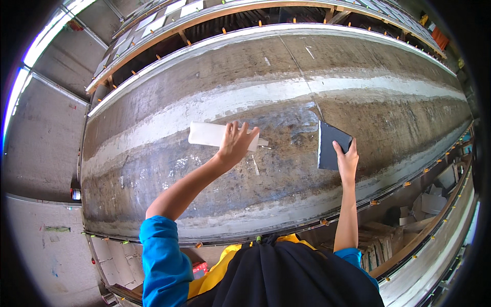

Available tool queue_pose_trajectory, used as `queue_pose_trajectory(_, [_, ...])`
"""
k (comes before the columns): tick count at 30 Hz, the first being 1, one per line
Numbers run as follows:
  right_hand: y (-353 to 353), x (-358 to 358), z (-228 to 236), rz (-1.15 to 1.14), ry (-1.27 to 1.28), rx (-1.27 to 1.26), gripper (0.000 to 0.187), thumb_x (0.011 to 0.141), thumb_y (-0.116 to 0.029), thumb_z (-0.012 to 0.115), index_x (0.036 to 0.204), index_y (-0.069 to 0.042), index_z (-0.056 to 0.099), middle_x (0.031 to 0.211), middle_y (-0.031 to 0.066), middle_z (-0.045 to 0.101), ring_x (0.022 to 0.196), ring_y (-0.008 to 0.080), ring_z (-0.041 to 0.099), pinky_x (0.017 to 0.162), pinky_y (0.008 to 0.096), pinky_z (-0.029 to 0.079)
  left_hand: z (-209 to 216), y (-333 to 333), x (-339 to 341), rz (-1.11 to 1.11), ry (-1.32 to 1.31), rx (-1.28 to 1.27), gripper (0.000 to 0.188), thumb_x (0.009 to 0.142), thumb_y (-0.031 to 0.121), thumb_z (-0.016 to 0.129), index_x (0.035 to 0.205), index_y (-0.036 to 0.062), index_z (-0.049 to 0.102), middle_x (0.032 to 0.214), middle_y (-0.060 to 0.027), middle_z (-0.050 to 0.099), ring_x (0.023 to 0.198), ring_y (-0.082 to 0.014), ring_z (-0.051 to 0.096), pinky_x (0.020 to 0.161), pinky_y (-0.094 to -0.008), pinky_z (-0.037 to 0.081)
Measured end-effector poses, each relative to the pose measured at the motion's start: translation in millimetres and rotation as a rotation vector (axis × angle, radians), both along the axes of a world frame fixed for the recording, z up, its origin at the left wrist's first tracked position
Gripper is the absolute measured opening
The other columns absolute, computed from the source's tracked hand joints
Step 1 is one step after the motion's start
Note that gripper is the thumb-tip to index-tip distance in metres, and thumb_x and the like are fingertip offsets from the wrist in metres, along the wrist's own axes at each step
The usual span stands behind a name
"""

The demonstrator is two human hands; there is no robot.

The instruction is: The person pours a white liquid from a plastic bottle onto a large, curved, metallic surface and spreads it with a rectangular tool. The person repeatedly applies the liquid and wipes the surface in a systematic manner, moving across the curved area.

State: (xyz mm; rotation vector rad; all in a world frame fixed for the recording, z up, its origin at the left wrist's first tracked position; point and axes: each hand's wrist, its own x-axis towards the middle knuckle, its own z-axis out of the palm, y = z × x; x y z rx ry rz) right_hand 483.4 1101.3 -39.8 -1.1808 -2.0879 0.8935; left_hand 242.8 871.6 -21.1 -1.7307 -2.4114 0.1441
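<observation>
White plastic bottle (207, 134) lies sideways in the curled left hand (237, 143) over the left half of a long brown table (286, 187), while the right hand (348, 161) pinches a dark flat pad (329, 148) right of centre. Pale bands (194, 107) already run along the far edge, middle and near edge; the patchy, smeared brown between them seems left to do. Beyond the far edge stands a wooden-framed rack (179, 27), with grey floor (51, 245) past the left edge

The plastic bottle (207, 134) looks smooth, the tabletop (286, 187) rough.
</observation>
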Motion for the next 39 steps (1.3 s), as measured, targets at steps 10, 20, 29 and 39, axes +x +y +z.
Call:
queue_pose_trajectory(10, [-92.3, -120.6, 2.3, 0.464, -0.515, 0.189, 0.051, 0.080, -0.003, 0.060, 0.123, 0.009, 0.036, 0.065, 0.0132, 0.059, 0.053, 0.0216, 0.056, 0.043, 0.0279, 0.046, 32.7, -99.2, -4.6, 0.537, -0.750, 0.760, 0.069, 0.064, 0.024, 0.081, 0.118, 0.0054, 0.042, 0.106, -0.0172, 0.059, 0.096, -0.0323, 0.060, 0.077, -0.0424, 0.052])
queue_pose_trajectory(20, [-192.4, -193.1, 9.2, 0.789, -0.558, 0.047, 0.051, 0.078, 0.003, 0.056, 0.124, 0.006, 0.036, 0.065, 0.0107, 0.055, 0.051, 0.0184, 0.053, 0.036, 0.0213, 0.040, 23.7, -227.1, 0.0, 0.724, -0.720, 1.208, 0.066, 0.065, 0.020, 0.081, 0.118, 0.0060, 0.044, 0.106, -0.0142, 0.058, 0.098, -0.0250, 0.057, 0.083, -0.0387, 0.048])
queue_pose_trajectory(29, [-37.2, -147.1, -8.1, 0.330, -0.594, 0.083, 0.076, 0.069, -0.017, 0.070, 0.133, -0.001, 0.034, 0.112, 0.0245, 0.058, 0.104, 0.0368, 0.056, 0.089, 0.0407, 0.044, 22.6, -257.4, -8.7, 0.695, -0.748, 1.232, 0.067, 0.064, 0.021, 0.081, 0.118, 0.0051, 0.044, 0.106, -0.0133, 0.057, 0.099, -0.0234, 0.055, 0.085, -0.0367, 0.045])
queue_pose_trajectory(39, [-223.6, -235.7, -12.8, 0.680, -0.361, -0.354, 0.079, 0.077, -0.015, 0.067, 0.136, 0.008, 0.020, 0.110, 0.0264, 0.056, 0.080, 0.0250, 0.064, 0.064, 0.0301, 0.055, 23.9, -214.0, -15.3, 0.671, -0.874, 1.260, 0.070, 0.064, 0.024, 0.081, 0.120, 0.0055, 0.042, 0.109, -0.0149, 0.057, 0.101, -0.0252, 0.056, 0.086, -0.0391, 0.048])
